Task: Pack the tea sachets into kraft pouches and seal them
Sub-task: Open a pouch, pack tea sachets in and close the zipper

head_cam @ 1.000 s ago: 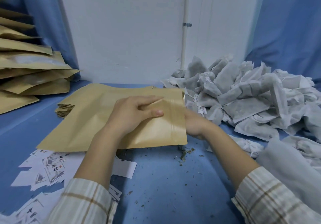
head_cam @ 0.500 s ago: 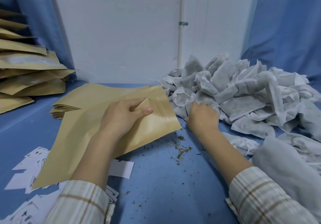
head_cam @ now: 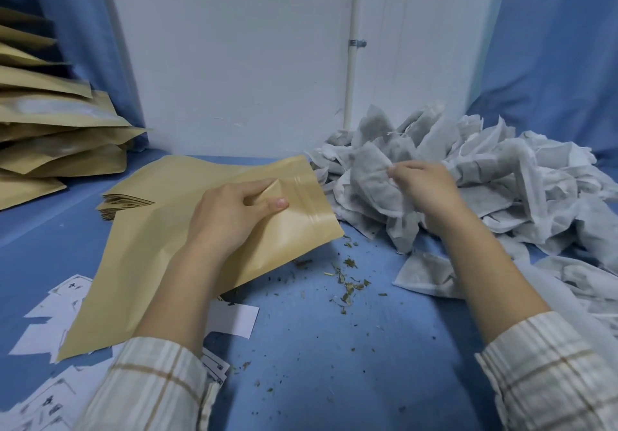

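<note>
My left hand (head_cam: 234, 213) grips a flat kraft pouch (head_cam: 140, 263) near its zip end, thumb on top and fingers tucked into the mouth. The pouch slants from the lower left up toward the middle of the blue table. My right hand (head_cam: 421, 186) pinches a white tea sachet (head_cam: 371, 179) and lifts it at the near edge of the sachet pile (head_cam: 501, 176), just right of the pouch mouth. The fingertips of that hand are partly hidden by the sachet.
A stack of empty kraft pouches (head_cam: 133, 196) lies behind the held one. Filled pouches (head_cam: 50, 136) pile up at far left. White paper labels (head_cam: 50, 323) scatter at lower left. Loose tea crumbs (head_cam: 344, 283) dot the blue table (head_cam: 317, 363). A white wall stands behind.
My right hand went from the pouch edge into the sachet pile and now lifts one sachet. The left hand tilted the pouch and worked its mouth open.
</note>
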A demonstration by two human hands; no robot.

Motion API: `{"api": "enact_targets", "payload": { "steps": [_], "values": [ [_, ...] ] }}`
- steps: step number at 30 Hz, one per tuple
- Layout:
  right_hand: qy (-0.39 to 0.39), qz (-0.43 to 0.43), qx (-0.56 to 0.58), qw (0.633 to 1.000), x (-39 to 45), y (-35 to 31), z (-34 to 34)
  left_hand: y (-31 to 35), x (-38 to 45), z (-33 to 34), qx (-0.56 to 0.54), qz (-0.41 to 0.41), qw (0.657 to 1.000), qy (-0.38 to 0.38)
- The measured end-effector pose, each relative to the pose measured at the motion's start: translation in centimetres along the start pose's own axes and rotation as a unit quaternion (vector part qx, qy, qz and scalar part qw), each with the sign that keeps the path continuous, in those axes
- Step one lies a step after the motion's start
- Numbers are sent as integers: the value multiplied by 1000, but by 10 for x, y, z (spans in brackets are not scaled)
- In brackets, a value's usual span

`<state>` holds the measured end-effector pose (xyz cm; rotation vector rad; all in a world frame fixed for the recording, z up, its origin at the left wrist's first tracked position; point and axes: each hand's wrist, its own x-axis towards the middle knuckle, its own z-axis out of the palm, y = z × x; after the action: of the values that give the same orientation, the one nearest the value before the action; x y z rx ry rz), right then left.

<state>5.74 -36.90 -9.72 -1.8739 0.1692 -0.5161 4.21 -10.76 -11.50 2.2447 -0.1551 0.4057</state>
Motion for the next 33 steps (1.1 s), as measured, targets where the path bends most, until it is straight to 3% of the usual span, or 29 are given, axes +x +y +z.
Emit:
{"api": "enact_targets", "payload": {
  "steps": [3, 9, 14, 18, 22, 25, 27, 29, 30, 31, 33],
  "values": [
    [-72, 36, 127, 989, 0, 4, -2, 0, -1, 0, -12, -4, 1000, 2],
    [-267, -2, 88, 960, -9, 6, 1, 1, -2, -1, -52, 21, 998, -1],
    [-271, -63, -38, 960, -20, -2, 19, 16, -10, 7, -116, 90, 981, -124],
    [-190, -6, -35, 981, -25, 0, 48, 29, -13, 27, -102, 113, 983, -99],
    [-289, 149, 37, 945, -38, 1, 45, 29, -13, 26, -74, 113, 986, -103],
    [-367, 92, 91, 921, -45, -7, 37, 28, -13, 26, -63, 103, 987, -102],
    [-311, 12, 35, 950, -37, -3, 37, 29, -13, 26, -46, 95, 992, -74],
    [-151, -58, -69, 984, -27, 4, 34, 28, -11, 25, -15, 79, 996, -43],
    [-66, -81, -143, 984, -22, 9, 31, 27, -10, 24, 5, 70, 997, -31],
    [-1, -93, -244, 965, -18, 15, 26, 27, -9, 23, 23, 61, 998, -23],
    [26, -43, -426, 903, -12, 26, 18, 26, -10, 23, 48, 53, 997, -12]
  ]
}}
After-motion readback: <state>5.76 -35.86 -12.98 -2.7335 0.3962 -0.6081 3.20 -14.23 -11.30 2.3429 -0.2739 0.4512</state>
